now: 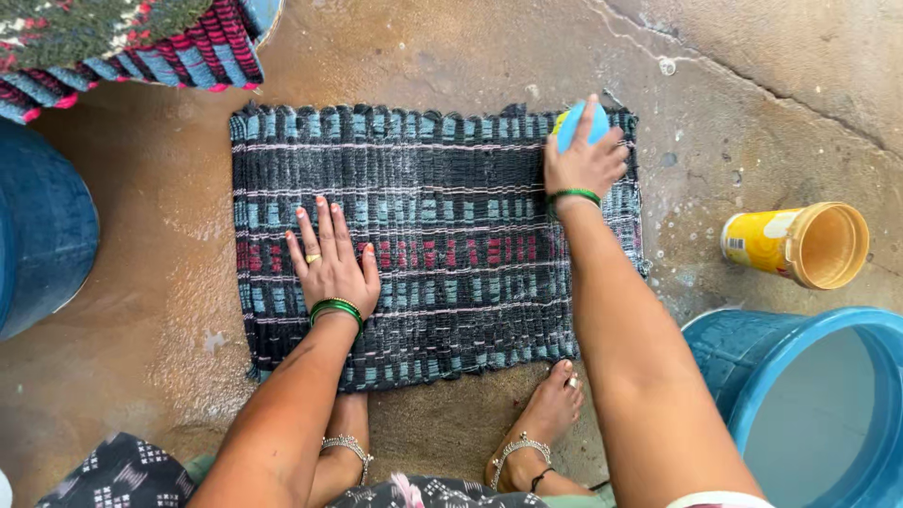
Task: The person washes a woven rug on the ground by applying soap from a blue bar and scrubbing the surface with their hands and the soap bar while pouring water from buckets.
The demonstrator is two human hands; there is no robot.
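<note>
At the far left a dark blue drum point(42, 235) stands on the wet floor point(160, 310), with a folded striped rug point(122, 42) kept above it, off the wet. A dark woven mat point(433, 245) is spread flat on the floor; it is pinned by the left hand point(331, 259) — fingers splayed, palm down, nothing gripped — seemingly so it cannot slide. At its upper right corner a blue scrubber point(576, 127) is clasped under the right hand point(585, 160). Further right a yellow jar point(800, 245) lies on its side, mouth open, its label small and white; a blue tub point(809, 404) is kept within reach.
</note>
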